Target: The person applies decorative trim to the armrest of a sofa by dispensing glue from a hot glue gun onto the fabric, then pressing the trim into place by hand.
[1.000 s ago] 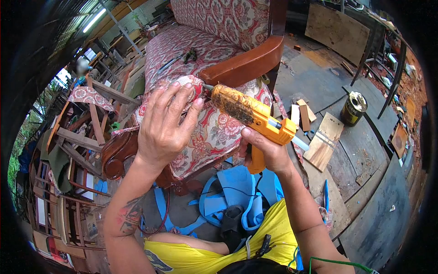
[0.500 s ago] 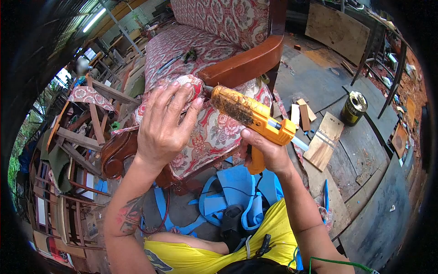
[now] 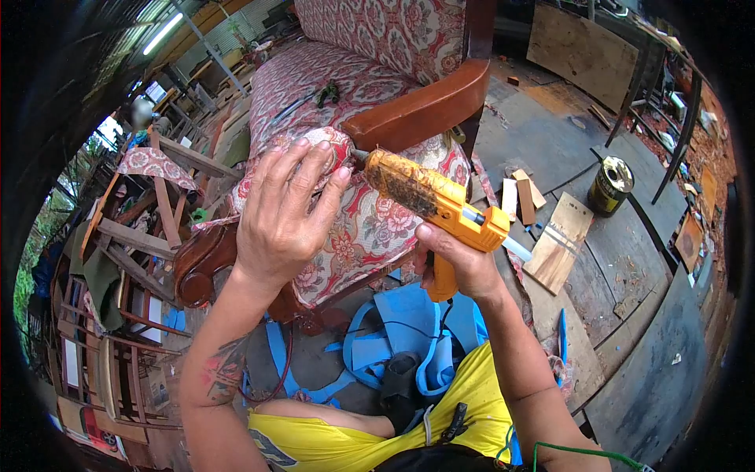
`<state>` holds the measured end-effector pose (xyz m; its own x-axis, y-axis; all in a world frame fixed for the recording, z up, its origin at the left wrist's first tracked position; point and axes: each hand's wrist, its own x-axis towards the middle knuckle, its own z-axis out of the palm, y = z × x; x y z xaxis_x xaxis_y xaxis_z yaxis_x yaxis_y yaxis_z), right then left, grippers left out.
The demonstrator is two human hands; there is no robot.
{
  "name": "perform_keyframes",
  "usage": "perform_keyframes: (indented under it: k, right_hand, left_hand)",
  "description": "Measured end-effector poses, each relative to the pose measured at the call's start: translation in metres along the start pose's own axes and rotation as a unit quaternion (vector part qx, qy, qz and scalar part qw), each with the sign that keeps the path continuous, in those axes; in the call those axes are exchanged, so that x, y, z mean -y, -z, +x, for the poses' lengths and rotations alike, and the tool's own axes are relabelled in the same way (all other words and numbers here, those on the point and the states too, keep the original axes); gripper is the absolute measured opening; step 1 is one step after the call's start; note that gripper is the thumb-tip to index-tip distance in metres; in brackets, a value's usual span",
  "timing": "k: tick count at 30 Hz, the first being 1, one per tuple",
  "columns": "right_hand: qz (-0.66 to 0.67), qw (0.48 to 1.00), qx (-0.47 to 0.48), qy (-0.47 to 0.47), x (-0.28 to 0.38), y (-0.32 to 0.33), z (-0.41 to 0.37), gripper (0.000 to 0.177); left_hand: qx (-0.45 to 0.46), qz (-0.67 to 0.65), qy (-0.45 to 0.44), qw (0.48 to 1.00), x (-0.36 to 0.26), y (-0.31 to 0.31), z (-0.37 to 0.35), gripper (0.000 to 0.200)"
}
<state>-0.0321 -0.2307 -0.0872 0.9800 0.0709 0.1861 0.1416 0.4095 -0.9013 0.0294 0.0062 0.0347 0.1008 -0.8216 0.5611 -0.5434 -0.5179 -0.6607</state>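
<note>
Left hand (image 3: 287,212): fingers extended, slightly spread, laid on patterned cloth (image 3: 336,143).
Right hand (image 3: 464,259): closed round the handle of the glue gun (image 3: 425,185).
Glue gun: near centre, nozzle toward 10 o'clock, tip at cloth below armrest (image 3: 417,106).
Blue foam (image 3: 405,315): floor, 6 o'clock.
Can (image 3: 611,187): between 2 and 3 o'clock.

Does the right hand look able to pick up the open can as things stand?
Probably not: the right hand grips the glue gun, and the can stands on the floor, beyond a wooden board.
</note>
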Motion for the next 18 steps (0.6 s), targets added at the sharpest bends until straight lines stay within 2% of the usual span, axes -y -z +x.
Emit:
perform_keyframes:
  k: [18]
  right_hand:
    - [0.000, 1.000, -0.009, 0.007, -0.0020, -0.0033, -0.0029, 0.031]
  left_hand:
    - [-0.002, -0.005, 0.006, 1.000, -0.0009, 0.0003, 0.0006, 0.034]
